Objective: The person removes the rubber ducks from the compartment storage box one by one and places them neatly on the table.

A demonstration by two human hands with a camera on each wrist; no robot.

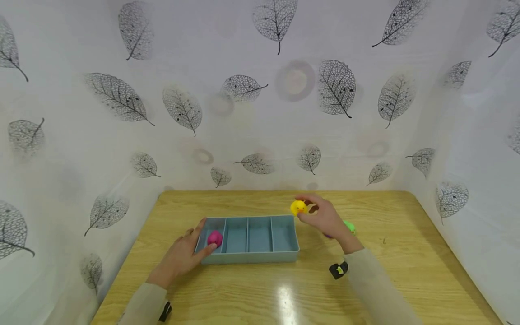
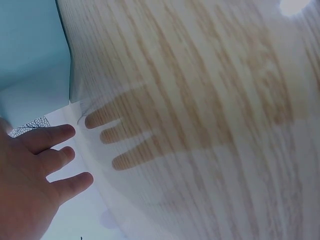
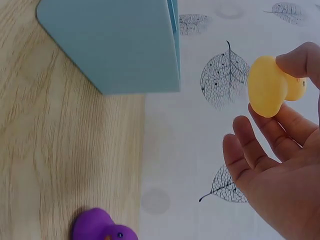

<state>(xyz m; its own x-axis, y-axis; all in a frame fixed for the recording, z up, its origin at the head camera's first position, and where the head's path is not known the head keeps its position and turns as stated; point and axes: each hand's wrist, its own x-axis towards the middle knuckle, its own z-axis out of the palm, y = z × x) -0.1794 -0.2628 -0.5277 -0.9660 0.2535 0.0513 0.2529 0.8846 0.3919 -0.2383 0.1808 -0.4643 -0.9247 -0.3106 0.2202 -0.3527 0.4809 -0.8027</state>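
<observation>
A light-blue tray (image 1: pixel 260 257) with a row of compartments stands on the table. My left hand (image 1: pixel 183 253) lies at its left end, thumb over the front rim and fingers along the left side. In the left wrist view, several fingers (image 2: pixel 60 137) are straight and spread beside the tray's wall. A rounded pink toy (image 1: pixel 214 238) sits in the leftmost compartment, near the thumb. Above the tray's back right corner, my right hand (image 1: pixel 325 220) pinches a yellow rubber duck (image 1: pixel 298 207) between thumb and fingers. The right wrist view shows the duck (image 3: pixel 270 87) with other fingers loosely bent below.
A purple rubber duck (image 3: pixel 92 225) lies right of the tray, mostly hidden behind the right hand in the head view. Close by it is a green toy (image 1: pixel 350 226), partly covered by the wrist. A leaf-patterned sheet (image 1: pixel 260 113) hangs behind the wooden table (image 1: pixel 243 293).
</observation>
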